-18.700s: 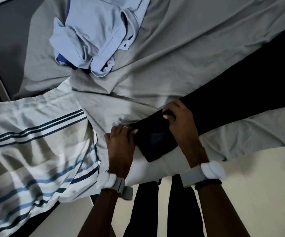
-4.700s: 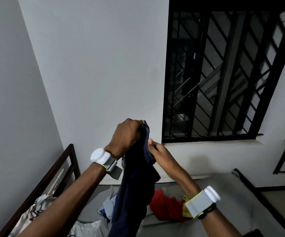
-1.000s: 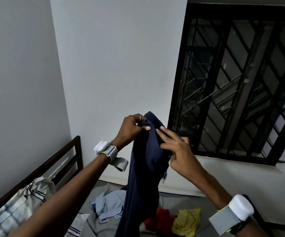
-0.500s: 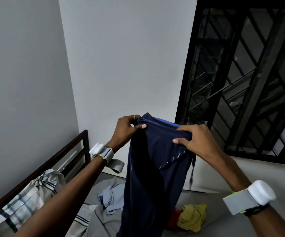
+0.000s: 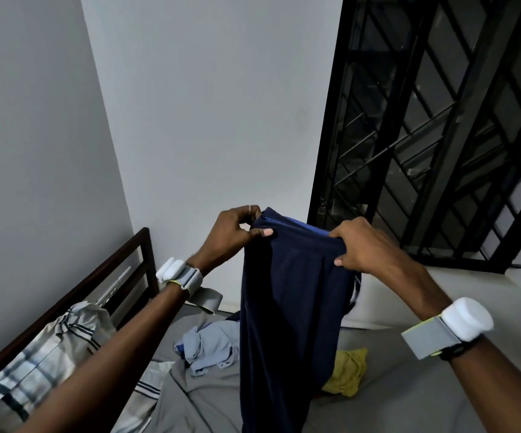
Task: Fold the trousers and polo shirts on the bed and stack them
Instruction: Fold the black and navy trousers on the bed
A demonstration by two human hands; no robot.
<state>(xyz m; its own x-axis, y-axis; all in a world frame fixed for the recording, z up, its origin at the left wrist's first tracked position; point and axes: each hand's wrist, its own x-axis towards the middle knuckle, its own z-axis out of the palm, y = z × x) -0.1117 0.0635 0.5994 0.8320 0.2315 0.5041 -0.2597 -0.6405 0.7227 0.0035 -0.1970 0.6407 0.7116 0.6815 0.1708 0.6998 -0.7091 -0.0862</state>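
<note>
Navy blue trousers (image 5: 287, 323) hang in the air in front of me, waistband up, legs dropping below the frame. My left hand (image 5: 231, 231) pinches the left end of the waistband. My right hand (image 5: 362, 245) grips the right end, fingers curled over the edge. Down on the grey bed (image 5: 393, 398) lie a crumpled light blue shirt (image 5: 206, 348) and a yellow garment (image 5: 348, 373), partly hidden behind the trousers.
A striped white cloth (image 5: 50, 354) drapes over the dark wooden bed frame (image 5: 121, 260) at the left. White walls meet in a corner ahead. A black barred window (image 5: 440, 129) fills the upper right.
My hands have spread the waistband wider apart and the trousers now hang flatter. The red garment is now hidden behind them. The view has shifted slightly.
</note>
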